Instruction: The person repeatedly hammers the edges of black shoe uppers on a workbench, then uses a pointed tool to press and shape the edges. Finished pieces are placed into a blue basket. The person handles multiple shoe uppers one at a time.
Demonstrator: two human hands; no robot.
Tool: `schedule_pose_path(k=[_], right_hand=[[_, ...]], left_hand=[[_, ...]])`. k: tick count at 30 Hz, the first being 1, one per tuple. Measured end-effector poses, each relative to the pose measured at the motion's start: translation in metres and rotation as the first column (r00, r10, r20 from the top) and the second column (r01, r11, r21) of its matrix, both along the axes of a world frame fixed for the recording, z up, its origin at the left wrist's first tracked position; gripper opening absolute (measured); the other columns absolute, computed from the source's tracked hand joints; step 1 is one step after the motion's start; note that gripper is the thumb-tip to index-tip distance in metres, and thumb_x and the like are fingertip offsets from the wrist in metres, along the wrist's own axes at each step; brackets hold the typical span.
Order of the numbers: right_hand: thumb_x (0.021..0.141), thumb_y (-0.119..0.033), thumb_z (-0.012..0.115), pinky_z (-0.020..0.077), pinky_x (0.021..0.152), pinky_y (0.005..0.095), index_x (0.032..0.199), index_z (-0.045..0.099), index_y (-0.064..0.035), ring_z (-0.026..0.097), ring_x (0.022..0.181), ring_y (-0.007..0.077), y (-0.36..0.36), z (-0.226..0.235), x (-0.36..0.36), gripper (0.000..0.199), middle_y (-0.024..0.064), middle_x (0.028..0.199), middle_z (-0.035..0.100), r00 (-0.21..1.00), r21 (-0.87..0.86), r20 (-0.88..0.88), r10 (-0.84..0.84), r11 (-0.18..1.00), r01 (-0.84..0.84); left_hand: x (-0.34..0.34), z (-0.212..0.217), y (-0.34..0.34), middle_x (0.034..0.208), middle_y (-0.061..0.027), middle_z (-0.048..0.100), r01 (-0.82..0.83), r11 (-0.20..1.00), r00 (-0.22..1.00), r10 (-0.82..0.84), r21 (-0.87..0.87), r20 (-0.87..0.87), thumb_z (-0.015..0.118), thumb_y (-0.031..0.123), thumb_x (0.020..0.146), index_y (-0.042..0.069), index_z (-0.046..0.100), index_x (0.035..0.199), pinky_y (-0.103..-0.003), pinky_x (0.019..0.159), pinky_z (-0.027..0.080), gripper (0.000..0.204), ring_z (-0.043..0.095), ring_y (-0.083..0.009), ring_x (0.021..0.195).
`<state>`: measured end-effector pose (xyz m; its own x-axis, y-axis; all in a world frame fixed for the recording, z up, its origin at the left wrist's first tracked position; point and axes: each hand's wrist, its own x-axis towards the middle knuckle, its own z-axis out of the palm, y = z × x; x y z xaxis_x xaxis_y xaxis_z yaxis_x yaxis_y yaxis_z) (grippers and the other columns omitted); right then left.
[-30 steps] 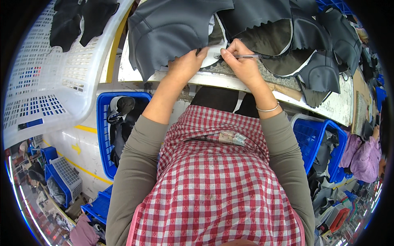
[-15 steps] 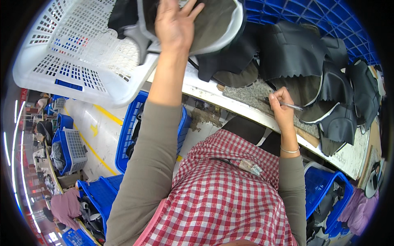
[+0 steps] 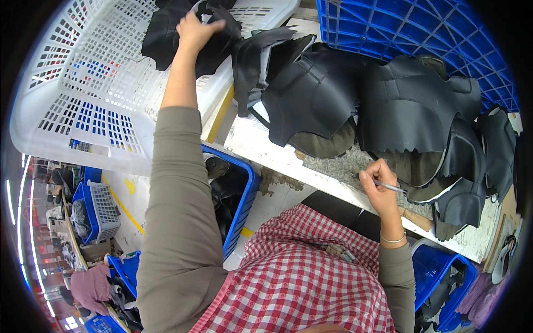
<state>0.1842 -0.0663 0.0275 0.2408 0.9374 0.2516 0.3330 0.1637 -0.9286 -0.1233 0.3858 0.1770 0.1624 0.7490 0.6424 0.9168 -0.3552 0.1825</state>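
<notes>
My left hand (image 3: 195, 33) reaches into the white plastic basket (image 3: 114, 91) at the upper left. Its fingers and thumb are spread over black leather shoe uppers (image 3: 162, 41), touching them. My right hand (image 3: 380, 187) stays by the table's front edge, closed around a slim pen (image 3: 390, 187) with its tip pointing left. Just beyond it lies a large black upper (image 3: 408, 125) with a brownish lining and a jagged lower edge. Left of that, another black upper (image 3: 313, 97) rests on the table, partly over a grey speckled slab (image 3: 336, 166).
A blue crate (image 3: 422, 28) stands behind the uppers. More black uppers (image 3: 491, 150) pile up at the right. Below the table are a blue bin (image 3: 247, 205) with dark pieces and a second blue bin (image 3: 438, 266). A folded bundle of uppers (image 3: 258, 66) lies beside the white basket.
My left hand has moved left, further over the basket. The raised upper with pale edge and brownish lining no longer shows that way; black uppers lie beneath the hand. My right hand keeps the pen.
</notes>
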Motion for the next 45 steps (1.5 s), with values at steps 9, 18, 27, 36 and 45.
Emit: schedule_pose_path(k=[9, 18, 27, 36, 45], right_hand=[[0.094, -0.012, 0.074, 0.0369, 0.055, 0.0230, 0.083, 0.056, -0.0049, 0.047, 0.059, 0.0043, -0.004, -0.001, 0.004, 0.022, -0.0014, 0.066, 0.058, 1.000, 0.015, -0.022, 0.010, 1.000, -0.010], [0.101, -0.015, 0.067, 0.0348, 0.056, 0.0205, 0.087, 0.054, -0.0070, 0.046, 0.061, 0.0025, -0.004, -0.009, 0.009, 0.021, -0.0036, 0.069, 0.054, 0.940, 0.095, -0.341, -0.018, 0.994, 0.054], [0.102, -0.019, 0.066, 0.0375, 0.060, 0.0214, 0.091, 0.054, -0.0073, 0.047, 0.065, 0.0032, -0.009, -0.005, 0.007, 0.021, -0.0040, 0.074, 0.055, 0.961, 0.029, -0.275, 0.025, 0.999, -0.018], [0.100, -0.023, 0.070, 0.0363, 0.060, 0.0205, 0.090, 0.056, -0.0079, 0.046, 0.065, 0.0022, -0.008, -0.010, 0.006, 0.023, -0.0055, 0.072, 0.055, 0.973, 0.007, -0.231, 0.000, 1.000, 0.002], [0.101, -0.015, 0.069, 0.0403, 0.061, 0.0199, 0.095, 0.056, -0.0055, 0.050, 0.066, 0.0032, -0.013, 0.015, -0.002, 0.017, -0.0023, 0.076, 0.058, 0.941, 0.219, -0.325, -0.091, 0.961, 0.169]], left_hand=[[-0.099, 0.071, -0.040, 0.098, -0.0240, 0.074, -0.020, 0.981, 0.947, 0.080, -0.191, 0.312, 0.078, 0.032, 0.087, -0.011, 0.069, 0.112, -0.041, 0.082, 0.060, 0.051, 0.074, -0.0352, 0.092], [0.055, 0.054, -0.181, 0.091, -0.0141, 0.069, 0.823, 0.532, -0.173, -0.099, 0.199, 0.980, 0.061, 0.007, 0.097, -0.006, 0.065, 0.096, -0.036, 0.082, 0.060, 0.013, 0.069, -0.0269, 0.087], [0.022, -0.091, -0.261, 0.142, -0.0196, 0.051, 0.734, 0.578, 0.642, -0.762, -0.357, 0.086, 0.093, 0.023, 0.068, 0.002, 0.046, 0.144, -0.047, 0.113, 0.040, 0.091, 0.047, -0.0428, 0.132], [0.021, -0.154, -0.264, 0.128, -0.0179, 0.058, 0.601, 0.779, 0.701, -0.622, -0.180, -0.348, 0.076, 0.015, 0.075, -0.003, 0.057, 0.130, -0.043, 0.091, 0.055, 0.061, 0.059, -0.0353, 0.116], [0.070, -0.086, -0.282, 0.090, -0.0139, 0.063, 0.757, 0.636, 0.643, -0.766, 0.146, 0.002, 0.071, 0.004, 0.083, -0.001, 0.065, 0.110, -0.041, 0.068, 0.056, 0.029, 0.066, -0.0351, 0.076]])
